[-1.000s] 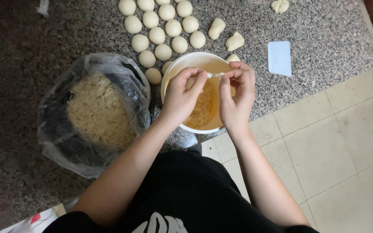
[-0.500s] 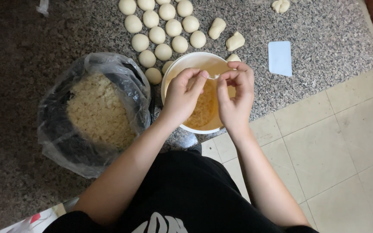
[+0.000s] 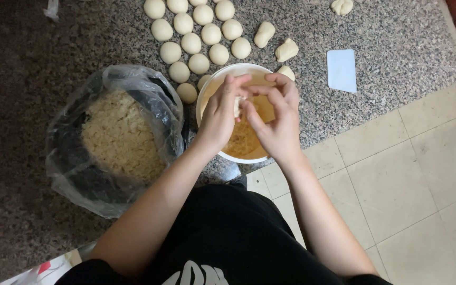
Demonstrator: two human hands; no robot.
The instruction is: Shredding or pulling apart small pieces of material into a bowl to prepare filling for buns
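Both hands meet over a white bowl (image 3: 210,87) of yellowish liquid on the granite counter. My left hand (image 3: 220,113) and my right hand (image 3: 276,119) pinch a small pale piece of dough (image 3: 236,105) between their fingertips, just above the liquid. Several round dough balls (image 3: 191,43) lie in rows on the counter beyond the bowl. Shaped dough pieces (image 3: 286,50) sit to the right of the balls.
A dark bowl lined with a clear plastic bag (image 3: 69,158) holds pale crumbs (image 3: 120,134), left of the white bowl. A white plastic scraper (image 3: 341,69) lies at the right. Another shaped dough piece (image 3: 342,6) is at the top edge. Beige floor tiles (image 3: 412,169) lie below the counter edge.
The hands have drawn closer together over the bowl, the fingers working the dough piece. The bowl and bag stay put.
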